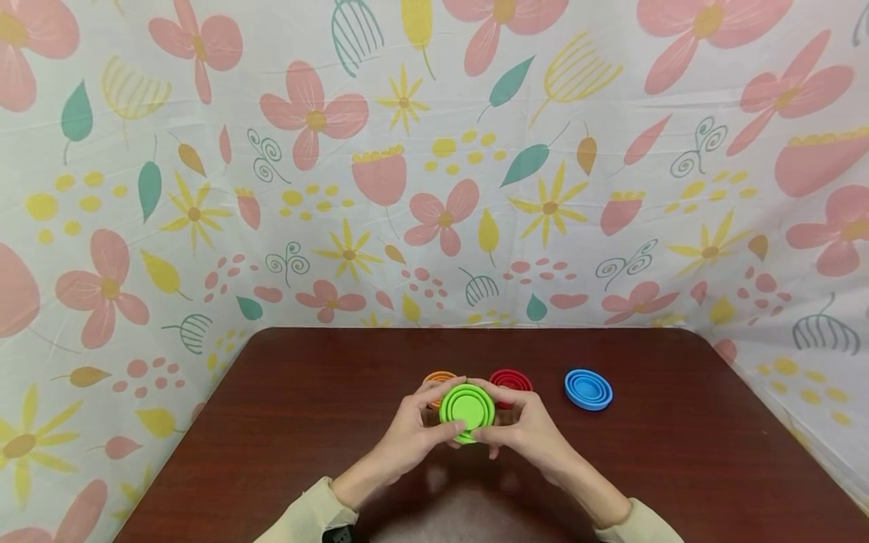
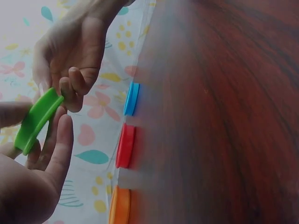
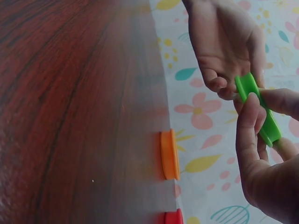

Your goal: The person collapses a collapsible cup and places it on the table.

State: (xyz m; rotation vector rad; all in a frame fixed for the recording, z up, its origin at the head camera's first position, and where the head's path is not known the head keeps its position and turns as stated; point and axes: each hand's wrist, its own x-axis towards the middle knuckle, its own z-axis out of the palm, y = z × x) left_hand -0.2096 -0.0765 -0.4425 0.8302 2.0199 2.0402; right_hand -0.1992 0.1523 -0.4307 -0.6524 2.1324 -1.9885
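A round green collapsible cup (image 1: 467, 409), pressed flat into rings, is held above the table between both hands. My left hand (image 1: 409, 431) pinches its left side, thumb on the face toward me and fingers around the rim. On the other side my right hand (image 1: 529, 430) grips the rim in the same way. Edge-on in the left wrist view, the green cup (image 2: 38, 120) looks thin and tilted. Behind the hands, an orange flattened cup (image 1: 440, 376) and a red one (image 1: 511, 379) lie on the table, both partly hidden by fingers.
A blue flattened cup (image 1: 588, 389) lies farther right on the dark brown wooden table (image 1: 305, 422). Beyond the table's back edge hangs a white cloth (image 1: 434, 286) printed with flowers, which also runs along both sides.
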